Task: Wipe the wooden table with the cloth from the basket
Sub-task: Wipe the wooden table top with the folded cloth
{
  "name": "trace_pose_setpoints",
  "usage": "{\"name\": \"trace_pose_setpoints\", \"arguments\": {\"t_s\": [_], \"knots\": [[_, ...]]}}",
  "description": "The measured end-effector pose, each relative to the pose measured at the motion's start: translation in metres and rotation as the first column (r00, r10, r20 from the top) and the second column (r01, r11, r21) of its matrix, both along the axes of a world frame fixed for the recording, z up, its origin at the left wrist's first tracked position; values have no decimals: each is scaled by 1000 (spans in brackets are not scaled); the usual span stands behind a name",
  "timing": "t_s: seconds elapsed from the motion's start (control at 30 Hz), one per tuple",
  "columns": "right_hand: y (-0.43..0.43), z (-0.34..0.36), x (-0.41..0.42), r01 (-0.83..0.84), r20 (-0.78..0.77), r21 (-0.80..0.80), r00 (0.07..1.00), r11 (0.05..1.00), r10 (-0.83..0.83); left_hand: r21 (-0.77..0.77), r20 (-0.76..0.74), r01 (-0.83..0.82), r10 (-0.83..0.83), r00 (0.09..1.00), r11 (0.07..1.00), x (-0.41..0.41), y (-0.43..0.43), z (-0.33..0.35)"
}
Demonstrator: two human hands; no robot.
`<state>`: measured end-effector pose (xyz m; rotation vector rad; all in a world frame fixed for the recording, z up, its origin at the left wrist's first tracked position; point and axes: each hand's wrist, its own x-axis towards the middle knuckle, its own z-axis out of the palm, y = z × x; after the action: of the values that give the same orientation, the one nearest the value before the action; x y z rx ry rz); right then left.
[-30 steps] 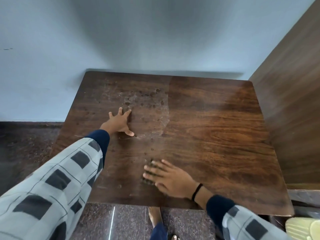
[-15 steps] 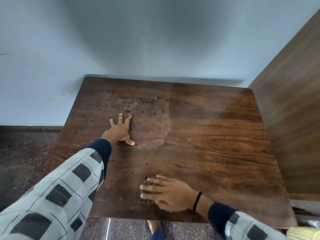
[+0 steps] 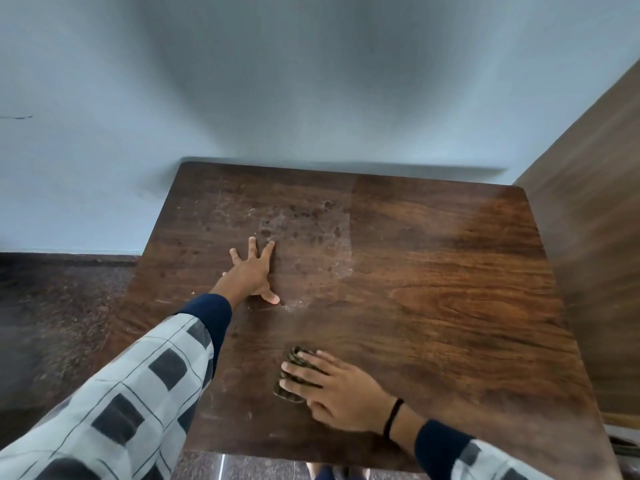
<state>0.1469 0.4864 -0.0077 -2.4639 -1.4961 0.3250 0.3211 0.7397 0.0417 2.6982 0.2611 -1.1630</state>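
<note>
- Cloth (image 3: pixel 294 370) has barely shifted, near the table's (image 3: pixel 450 306) front edge;
- right hand (image 3: pixel 341 393) presses it flat, fingers straight, gripping nothing;
- left hand (image 3: pixel 252 271) lies splayed on the wood, beside a pale stain (image 3: pixel 311 230).

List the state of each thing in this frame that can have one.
left hand: open, fingers spread, flat on the table.
right hand: open, straight fingers pressing the cloth down.
cloth: bunched, on the table near its front edge, partly under the right fingers.
wooden table: a whitish smear with dark spots beside the left hand; right half looks glossy.
</note>
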Motion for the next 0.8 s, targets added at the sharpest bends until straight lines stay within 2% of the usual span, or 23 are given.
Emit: {"name": "trace_pose_setpoints", "arguments": {"t_s": [0.07,0.13,0.2,0.27,0.3,0.33,0.43,0.5,0.53,0.6,0.7,0.77,0.8], "knots": [[-4,-3,47,15,54,-46,998,999,-12,20,-1,2,-2,1000,1000,0,0,0],[-11,-2,102,222,38,-72,975,972,-220,32,-3,5,-5,1000,999,0,0,0],[-21,2,145,518,-11,-48,855,854,-519,56,0,22,-22,1000,998,1,-3,0],[-19,1,155,701,-45,-13,712,713,-701,97,-9,35,-35,999,995,4,-7,3],[-13,-1,146,715,-24,0,699,700,-714,118,-18,41,-40,999,992,6,-9,4],[-7,-3,132,673,1,2,740,740,-673,139,-24,48,-45,999,989,8,-10,5],[-12,-8,88,336,7,-19,942,942,-336,167,-29,60,-56,998,984,11,-14,5],[-30,-6,106,165,9,-34,986,986,-165,181,-29,64,-60,998,981,11,-17,5],[-36,-5,127,139,37,-45,990,989,-137,192,-31,68,-63,998,979,12,-18,5],[-39,-3,180,246,50,-66,969,967,-243,220,-40,81,-74,996,972,12,-20,6],[-35,7,238,574,-16,-68,817,816,-576,269,-70,113,-98,993,956,18,-21,9],[-25,7,236,665,-36,-50,745,745,-666,284,-72,113,-97,993,952,27,-21,15],[-18,5,222,661,-19,-33,749,749,-662,279,-56,104,-92,994,955,35,-21,18]]}}
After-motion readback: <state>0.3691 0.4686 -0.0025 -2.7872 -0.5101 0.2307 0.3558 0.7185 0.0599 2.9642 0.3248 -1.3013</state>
